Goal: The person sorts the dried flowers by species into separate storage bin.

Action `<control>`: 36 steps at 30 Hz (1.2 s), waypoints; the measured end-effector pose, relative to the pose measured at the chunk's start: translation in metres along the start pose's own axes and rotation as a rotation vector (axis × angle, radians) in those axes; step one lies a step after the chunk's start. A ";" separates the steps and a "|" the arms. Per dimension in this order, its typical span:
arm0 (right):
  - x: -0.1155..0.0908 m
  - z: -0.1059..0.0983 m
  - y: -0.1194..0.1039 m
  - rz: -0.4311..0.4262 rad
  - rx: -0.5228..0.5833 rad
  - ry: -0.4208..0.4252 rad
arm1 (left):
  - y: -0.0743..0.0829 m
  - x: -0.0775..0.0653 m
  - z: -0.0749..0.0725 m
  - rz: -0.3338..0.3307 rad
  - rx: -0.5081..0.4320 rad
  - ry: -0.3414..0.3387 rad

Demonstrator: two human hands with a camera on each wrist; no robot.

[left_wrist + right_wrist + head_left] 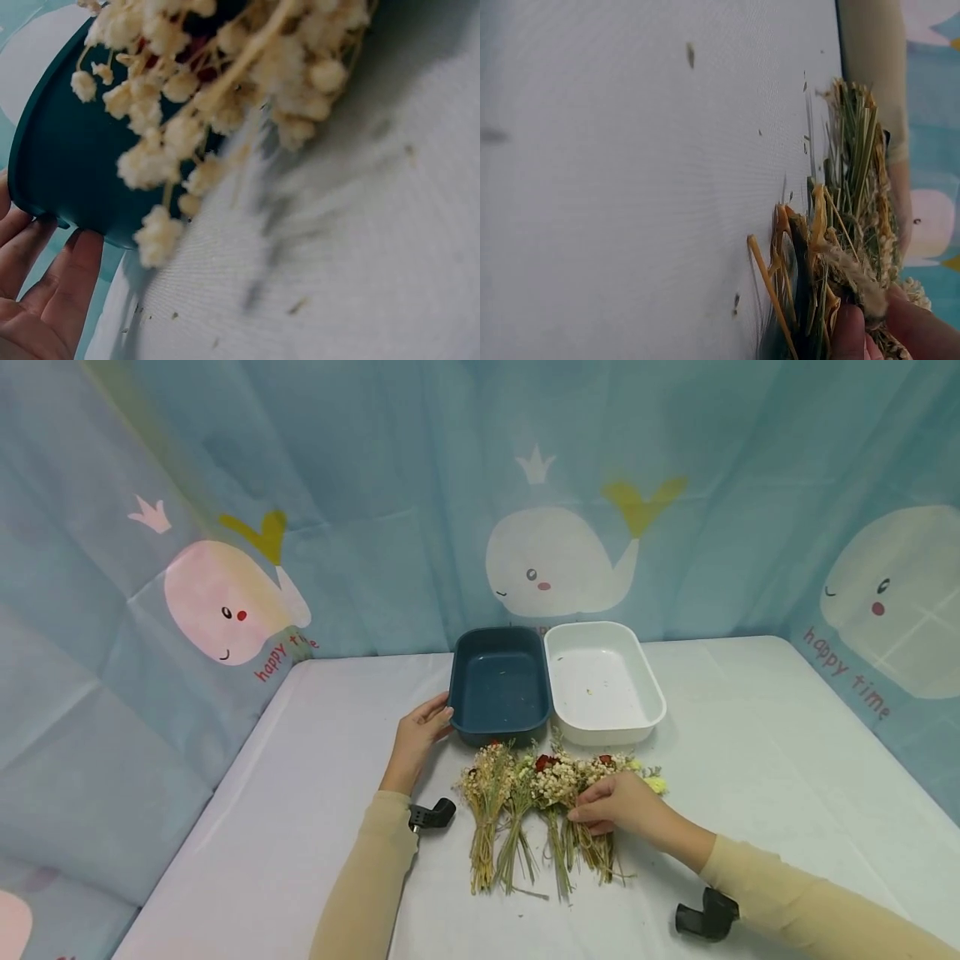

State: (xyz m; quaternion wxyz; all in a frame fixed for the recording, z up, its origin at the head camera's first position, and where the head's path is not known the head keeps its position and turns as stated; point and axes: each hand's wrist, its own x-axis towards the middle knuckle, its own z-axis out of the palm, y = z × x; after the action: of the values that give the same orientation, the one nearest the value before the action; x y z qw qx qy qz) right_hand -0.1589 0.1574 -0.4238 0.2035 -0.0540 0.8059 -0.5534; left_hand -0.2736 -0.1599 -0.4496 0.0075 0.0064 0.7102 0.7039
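My left hand point(422, 733) rests its fingers against the left wall of a dark blue tub point(501, 727). In the left wrist view those fingers point(73, 281) reach the tub's edge fairly straight. Several dried flower bunches lie side by side before the tubs, stems toward me. My right hand point(613, 806) pinches the tied stems of a dried flower bunch point(596, 852) at the right of the row. Up close in the right wrist view, thumb and finger close on these stems point(810, 277) by a twine tie. A straw-coloured bunch point(487, 810) is nearest my left hand.
Right of the blue tub stands a white tub point(645, 727), with small bits inside. Both sit on a white-covered table point(315, 777) near a blue curtain point(375, 585) with whale prints. Black wrist devices point(432, 814) sit on both forearms. Small plant crumbs dot the cloth.
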 end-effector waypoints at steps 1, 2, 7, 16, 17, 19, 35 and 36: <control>-0.001 0.000 0.000 0.000 0.003 0.004 | -0.001 0.000 0.000 0.002 -0.001 0.000; -0.001 0.000 0.001 -0.002 0.008 0.005 | -0.001 0.000 0.000 0.001 -0.004 0.000; -0.004 0.001 0.003 -0.014 0.025 0.023 | -0.002 -0.001 0.002 0.003 -0.013 -0.010; -0.008 0.001 -0.002 -0.041 0.078 0.019 | -0.004 0.000 0.001 0.016 -0.018 -0.001; -0.008 0.001 -0.003 -0.043 0.082 0.019 | -0.004 0.000 0.001 0.016 -0.018 -0.002; -0.009 0.001 -0.005 -0.042 0.084 0.021 | -0.004 0.000 0.001 0.015 -0.017 -0.002; -0.011 0.004 -0.013 -0.038 0.115 0.028 | -0.004 0.001 0.001 0.004 -0.035 0.004; -0.010 0.003 -0.013 -0.038 0.116 0.028 | -0.004 0.001 0.001 0.006 -0.036 0.006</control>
State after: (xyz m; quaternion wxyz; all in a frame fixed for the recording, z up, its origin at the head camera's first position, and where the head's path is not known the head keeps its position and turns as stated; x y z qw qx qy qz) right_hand -0.1499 0.1527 -0.4101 0.1845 -0.0498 0.7741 -0.6036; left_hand -0.2748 -0.1593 -0.4536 0.0034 0.0066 0.6976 0.7165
